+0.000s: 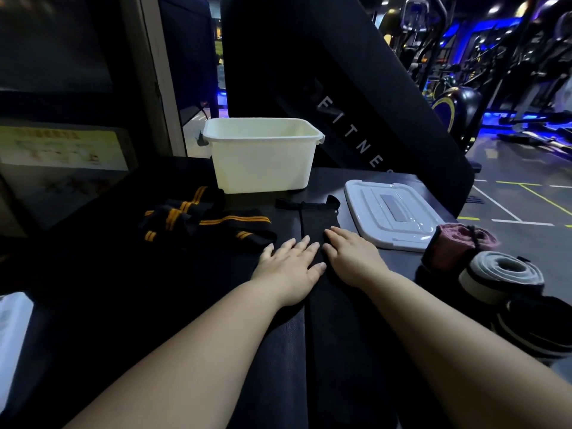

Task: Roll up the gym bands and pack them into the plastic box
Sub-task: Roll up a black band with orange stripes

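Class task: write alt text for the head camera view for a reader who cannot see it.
A left hand and a right hand press flat on a black fabric band on a dark table. Beyond stands an open white plastic box, its white lid to the right. Black orange-striped bands lie loose at left; three rolled bands at right.

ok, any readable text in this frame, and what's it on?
"FITNE": white letters running down the black slanted panel behind the box, the rest cut off at the bottom.
Print on the yellow poster at left: too blurred to read.
No text visible on the plastic box or the white lid.
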Demonstrator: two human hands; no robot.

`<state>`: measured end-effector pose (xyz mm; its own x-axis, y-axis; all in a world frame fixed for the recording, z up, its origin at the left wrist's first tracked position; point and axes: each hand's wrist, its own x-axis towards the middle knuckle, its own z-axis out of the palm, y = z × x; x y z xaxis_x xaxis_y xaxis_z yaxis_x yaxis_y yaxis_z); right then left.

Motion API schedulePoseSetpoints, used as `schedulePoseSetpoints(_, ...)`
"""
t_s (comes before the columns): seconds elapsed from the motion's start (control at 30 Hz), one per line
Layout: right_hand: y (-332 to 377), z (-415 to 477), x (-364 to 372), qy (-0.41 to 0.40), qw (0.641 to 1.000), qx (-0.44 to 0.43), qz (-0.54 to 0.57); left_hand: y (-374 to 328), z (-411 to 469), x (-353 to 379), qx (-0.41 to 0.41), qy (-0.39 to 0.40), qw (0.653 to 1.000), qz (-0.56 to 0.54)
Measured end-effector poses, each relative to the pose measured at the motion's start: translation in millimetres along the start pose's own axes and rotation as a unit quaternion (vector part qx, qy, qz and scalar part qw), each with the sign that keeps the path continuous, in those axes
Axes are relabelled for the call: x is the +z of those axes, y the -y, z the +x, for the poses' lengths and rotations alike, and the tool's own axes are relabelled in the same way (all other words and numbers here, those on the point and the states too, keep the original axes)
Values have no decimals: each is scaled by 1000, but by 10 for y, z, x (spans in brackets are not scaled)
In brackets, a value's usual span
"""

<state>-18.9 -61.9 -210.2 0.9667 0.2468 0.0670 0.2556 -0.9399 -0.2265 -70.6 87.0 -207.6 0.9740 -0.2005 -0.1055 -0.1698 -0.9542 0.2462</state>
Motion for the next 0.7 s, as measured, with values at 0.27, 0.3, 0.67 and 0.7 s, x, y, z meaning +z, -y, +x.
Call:
schedulePoseSetpoints(0.27,-203,-381,-289,87,985,-40,144,94,-140,-107,37,23,998,-52)
schedulePoseSetpoints(0.3,-230,-483,-331,102,982,-51,149,85,-183,-117,39,30,997,-55)
schedulePoseSetpoints(0.67,-330,-1394,-357,125,981,-115,95,-78,-820,-32,82,58,995,-21)
schedulePoseSetpoints(0.7,-313,-1449,-356,116,981,-121,97,-85,-862,-21,95,56,993,-29)
